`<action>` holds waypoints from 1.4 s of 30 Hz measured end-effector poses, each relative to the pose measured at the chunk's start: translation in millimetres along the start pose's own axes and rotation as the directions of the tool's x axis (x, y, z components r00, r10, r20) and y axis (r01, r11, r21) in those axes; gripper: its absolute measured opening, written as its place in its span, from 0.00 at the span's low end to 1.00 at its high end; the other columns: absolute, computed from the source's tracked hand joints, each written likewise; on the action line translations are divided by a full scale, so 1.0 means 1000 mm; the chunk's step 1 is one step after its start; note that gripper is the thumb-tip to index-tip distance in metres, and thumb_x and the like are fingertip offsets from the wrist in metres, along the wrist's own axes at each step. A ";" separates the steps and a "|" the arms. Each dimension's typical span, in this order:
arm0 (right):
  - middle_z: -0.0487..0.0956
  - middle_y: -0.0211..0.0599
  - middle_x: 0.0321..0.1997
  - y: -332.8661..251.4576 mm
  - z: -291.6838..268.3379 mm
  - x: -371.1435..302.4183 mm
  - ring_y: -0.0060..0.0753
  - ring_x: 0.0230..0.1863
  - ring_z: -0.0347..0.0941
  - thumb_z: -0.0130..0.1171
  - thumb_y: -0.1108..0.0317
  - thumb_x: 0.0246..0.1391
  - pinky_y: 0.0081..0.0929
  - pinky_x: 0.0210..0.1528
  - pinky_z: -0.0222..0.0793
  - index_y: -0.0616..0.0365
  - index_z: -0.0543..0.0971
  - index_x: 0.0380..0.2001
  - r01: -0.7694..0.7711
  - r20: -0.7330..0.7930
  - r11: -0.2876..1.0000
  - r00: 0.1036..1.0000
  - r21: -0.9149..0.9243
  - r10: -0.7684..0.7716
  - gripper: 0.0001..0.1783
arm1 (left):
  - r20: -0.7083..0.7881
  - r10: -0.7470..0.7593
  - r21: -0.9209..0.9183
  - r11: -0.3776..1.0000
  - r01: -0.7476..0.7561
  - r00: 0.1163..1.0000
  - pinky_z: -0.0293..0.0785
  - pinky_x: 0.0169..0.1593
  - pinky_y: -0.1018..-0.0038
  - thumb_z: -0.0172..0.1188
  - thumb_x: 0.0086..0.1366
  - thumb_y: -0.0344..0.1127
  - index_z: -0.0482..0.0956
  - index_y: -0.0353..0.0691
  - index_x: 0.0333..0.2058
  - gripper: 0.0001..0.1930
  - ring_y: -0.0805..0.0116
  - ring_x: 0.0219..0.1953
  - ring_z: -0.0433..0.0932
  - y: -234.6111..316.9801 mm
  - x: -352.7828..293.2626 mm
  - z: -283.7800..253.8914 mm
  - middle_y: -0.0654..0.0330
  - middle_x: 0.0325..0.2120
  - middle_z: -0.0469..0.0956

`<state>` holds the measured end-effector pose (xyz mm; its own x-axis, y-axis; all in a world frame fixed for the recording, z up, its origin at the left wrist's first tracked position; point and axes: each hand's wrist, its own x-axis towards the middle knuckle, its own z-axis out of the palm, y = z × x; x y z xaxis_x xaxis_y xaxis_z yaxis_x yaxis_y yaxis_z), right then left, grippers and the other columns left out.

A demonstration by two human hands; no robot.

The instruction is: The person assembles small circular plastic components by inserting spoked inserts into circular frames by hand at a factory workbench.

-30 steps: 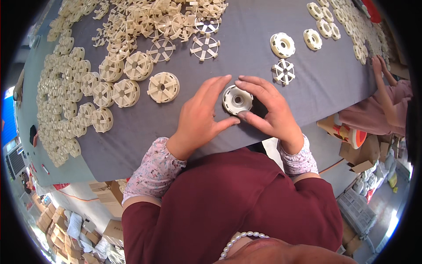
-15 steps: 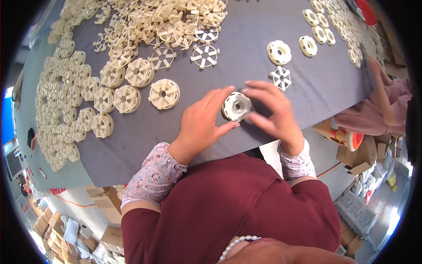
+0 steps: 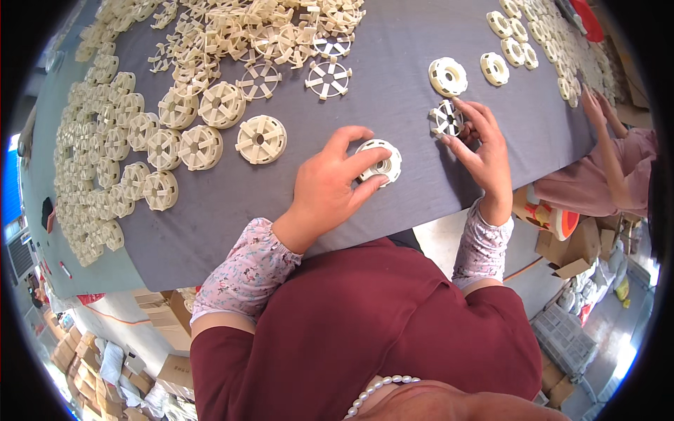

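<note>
The left hand (image 3: 324,184) is curled over a cream ring-shaped part (image 3: 395,165) that lies on the grey cloth (image 3: 379,77) in front of the person, index finger across its top and thumb against its near side, gripping it lightly. To the right, the right hand (image 3: 489,154) has its thumb and fingers bent around the near right side of a spoked wheel (image 3: 441,121); the fingertips partly hide the rim, so I cannot tell whether they have closed on it. Just beyond that wheel sits a thick ring (image 3: 437,77). Toward the left, wheel-and-ring assemblies (image 3: 200,156) stand in close rows, and a heap of loose spoked pieces (image 3: 235,35) covers the far side. A co-worker's hands (image 3: 593,107) rest near the right edge.
</note>
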<state>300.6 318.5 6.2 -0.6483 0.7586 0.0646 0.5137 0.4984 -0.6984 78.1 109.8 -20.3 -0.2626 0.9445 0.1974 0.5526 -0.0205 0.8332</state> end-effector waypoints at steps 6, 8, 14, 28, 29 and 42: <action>0.82 0.37 0.57 -0.001 0.001 0.000 0.22 0.36 0.77 0.76 0.73 0.49 0.23 0.39 0.77 0.60 0.82 0.62 0.032 0.024 0.999 0.999 -0.007 -0.032 0.34 | 0.039 -0.048 -0.029 0.998 0.049 0.998 0.81 0.39 0.74 0.77 0.60 0.33 0.90 0.49 0.51 0.18 0.71 0.36 0.83 0.002 0.000 -0.003 0.62 0.52 0.81; 0.82 0.39 0.55 -0.005 0.004 -0.004 0.23 0.38 0.78 0.77 0.73 0.48 0.24 0.40 0.78 0.61 0.83 0.61 0.049 -0.006 0.997 0.999 0.067 -0.049 0.33 | 0.034 -0.041 -0.024 0.999 0.042 0.999 0.81 0.39 0.74 0.77 0.60 0.33 0.90 0.49 0.51 0.18 0.70 0.37 0.83 0.003 0.001 -0.003 0.62 0.52 0.81; 0.83 0.38 0.54 -0.036 0.020 -0.023 0.25 0.39 0.80 0.80 0.70 0.44 0.25 0.39 0.78 0.59 0.84 0.59 0.172 0.074 0.958 0.978 0.228 -0.193 0.35 | 0.040 -0.052 -0.077 0.996 0.055 0.998 0.79 0.39 0.75 0.77 0.59 0.33 0.88 0.49 0.57 0.25 0.72 0.34 0.81 0.002 0.002 -0.007 0.62 0.54 0.81; 0.83 0.39 0.54 -0.042 0.033 -0.028 0.25 0.37 0.78 0.81 0.71 0.43 0.26 0.39 0.78 0.60 0.84 0.59 0.142 0.018 0.974 0.989 0.175 -0.147 0.36 | 0.018 0.002 -0.112 0.994 0.000 1.000 0.79 0.37 0.75 0.77 0.60 0.31 0.89 0.46 0.53 0.21 0.73 0.33 0.81 -0.003 -0.001 -0.004 0.61 0.54 0.81; 0.83 0.39 0.54 -0.041 0.034 -0.028 0.25 0.37 0.78 0.81 0.71 0.43 0.26 0.39 0.78 0.60 0.84 0.59 0.142 0.018 0.974 0.989 0.176 -0.148 0.36 | 0.022 -0.018 -0.116 0.993 0.020 1.000 0.79 0.38 0.75 0.77 0.60 0.31 0.89 0.47 0.53 0.21 0.73 0.33 0.82 -0.001 -0.001 -0.005 0.61 0.54 0.81; 0.83 0.40 0.55 -0.057 0.035 -0.040 0.29 0.42 0.82 0.81 0.69 0.45 0.27 0.42 0.80 0.59 0.84 0.59 0.165 0.097 0.971 0.978 0.173 -0.183 0.35 | 0.089 -0.110 -0.218 0.968 0.127 0.990 0.78 0.39 0.75 0.71 0.64 0.28 0.84 0.42 0.61 0.25 0.72 0.34 0.81 0.007 0.000 -0.014 0.57 0.56 0.81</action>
<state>277.9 245.5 18.5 -0.7831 0.6098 0.1219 0.2949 0.5367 -0.7906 71.0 104.8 -7.9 -0.2507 0.9663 0.0580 0.3294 0.0288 0.9437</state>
